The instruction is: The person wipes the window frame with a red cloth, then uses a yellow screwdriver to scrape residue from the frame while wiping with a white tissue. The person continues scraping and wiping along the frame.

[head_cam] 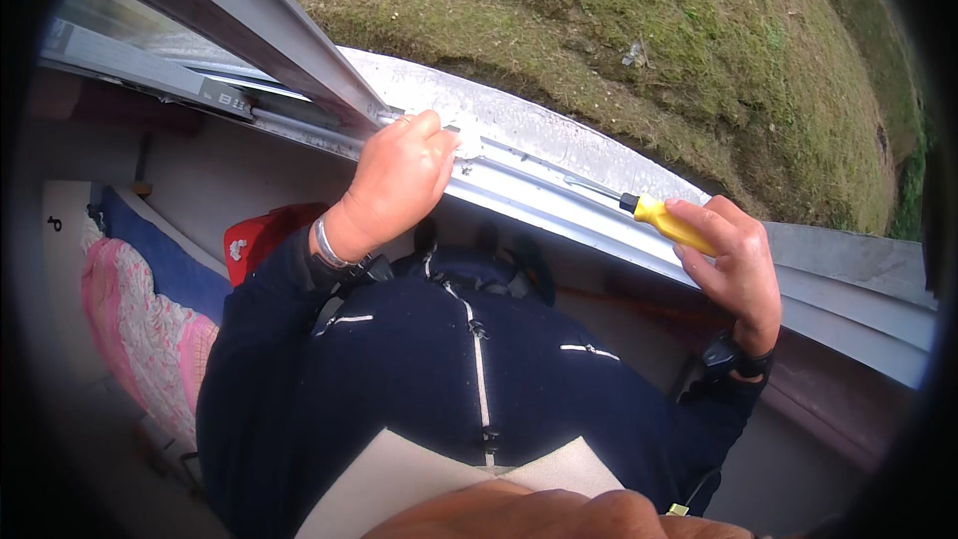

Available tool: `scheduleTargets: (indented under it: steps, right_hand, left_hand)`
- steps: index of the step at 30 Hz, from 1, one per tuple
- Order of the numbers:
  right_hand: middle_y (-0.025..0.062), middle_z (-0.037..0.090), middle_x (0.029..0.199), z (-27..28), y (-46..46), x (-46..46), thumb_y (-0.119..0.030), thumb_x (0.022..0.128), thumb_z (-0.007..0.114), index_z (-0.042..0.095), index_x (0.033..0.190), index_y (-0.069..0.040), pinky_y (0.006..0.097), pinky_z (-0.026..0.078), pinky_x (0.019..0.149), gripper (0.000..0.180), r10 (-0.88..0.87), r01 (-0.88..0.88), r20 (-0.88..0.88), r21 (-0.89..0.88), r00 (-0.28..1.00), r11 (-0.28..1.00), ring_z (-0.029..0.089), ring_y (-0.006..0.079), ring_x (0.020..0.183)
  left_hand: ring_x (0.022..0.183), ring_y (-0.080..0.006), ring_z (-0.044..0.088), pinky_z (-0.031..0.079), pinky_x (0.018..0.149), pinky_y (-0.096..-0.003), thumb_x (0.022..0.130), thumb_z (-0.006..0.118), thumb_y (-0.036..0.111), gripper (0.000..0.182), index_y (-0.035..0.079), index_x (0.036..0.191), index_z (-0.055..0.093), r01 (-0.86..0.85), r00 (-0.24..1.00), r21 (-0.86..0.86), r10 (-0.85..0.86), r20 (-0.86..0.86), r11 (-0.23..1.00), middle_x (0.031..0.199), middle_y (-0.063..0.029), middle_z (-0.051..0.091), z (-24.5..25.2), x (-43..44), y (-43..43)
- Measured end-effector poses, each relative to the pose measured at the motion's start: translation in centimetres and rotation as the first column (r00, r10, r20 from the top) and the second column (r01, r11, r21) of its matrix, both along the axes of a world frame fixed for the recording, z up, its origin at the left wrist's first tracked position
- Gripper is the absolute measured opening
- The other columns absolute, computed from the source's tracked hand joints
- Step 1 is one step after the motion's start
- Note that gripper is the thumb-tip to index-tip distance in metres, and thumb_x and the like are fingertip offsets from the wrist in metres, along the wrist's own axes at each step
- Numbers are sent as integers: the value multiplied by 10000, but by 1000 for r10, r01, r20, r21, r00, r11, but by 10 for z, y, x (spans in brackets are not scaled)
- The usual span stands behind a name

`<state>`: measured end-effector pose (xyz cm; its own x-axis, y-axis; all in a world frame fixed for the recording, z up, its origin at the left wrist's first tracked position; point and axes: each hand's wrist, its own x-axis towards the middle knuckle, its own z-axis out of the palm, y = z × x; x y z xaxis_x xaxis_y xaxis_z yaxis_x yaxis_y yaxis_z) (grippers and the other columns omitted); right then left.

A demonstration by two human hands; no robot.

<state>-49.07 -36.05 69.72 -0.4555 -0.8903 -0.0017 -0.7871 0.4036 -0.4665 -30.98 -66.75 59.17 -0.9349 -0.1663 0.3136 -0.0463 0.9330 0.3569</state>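
Note:
My left hand [408,176] presses a crumpled white tissue or cloth [468,136] onto the metal window track [539,187], close to the foot of the upright sash frame [299,37]. Its fingers are curled over the white material, which partly hides the track. Farther right, my right hand [730,254] grips the yellow handle of a screwdriver [658,217]. The screwdriver's metal shaft points left along the track, its tip over the rail; whether it touches is unclear. Dark specks of dirt show on the track near the left hand.
Beyond the pale outer sill [599,146] lies a mossy bank [561,37]. Window glass [142,15] is at the upper left. Below the track on the left are a red plastic container [258,228] with a white scrap on it, and pink floral fabric [153,314] beside blue cloth [179,269].

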Motion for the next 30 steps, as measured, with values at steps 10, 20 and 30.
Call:
scheduleTargets:
  steps: [10, 20, 30]
  right_hand:
    - [99, 583, 769, -49, -21, 10, -77, 738, 742, 675, 1165, -148, 411, 488, 577, 438, 45, -51, -79, -78, 996, 996, 602, 314, 644]
    - [114, 636, 869, -90, -34, 11, -89, 792, 729, 659, 1209, -91, 367, 522, 658, 423, 111, -125, -75, -221, 991, 967, 636, 281, 743]
    - [144, 666, 905, -70, -16, 8, -60, 779, 720, 658, 1212, -55, 337, 516, 700, 437, 17, 35, 199, -255, 980, 966, 659, 280, 761]
  left_hand:
    - [744, -305, 583, 488, 654, -411, 815, 650, 58, 57, 25, 858, 667, 58, 997, -84, -61, -37, 995, 772, -106, 547, -13, -19, 17]
    - [731, -295, 584, 487, 659, -385, 822, 622, 4, 150, 14, 957, 686, 46, 993, 43, -41, -112, 998, 788, -109, 560, 0, -25, 22]
    - [732, -275, 590, 486, 660, -363, 815, 633, -53, 239, 21, 1035, 690, -90, 936, 270, 174, -306, 959, 816, -106, 555, 12, 16, 4]
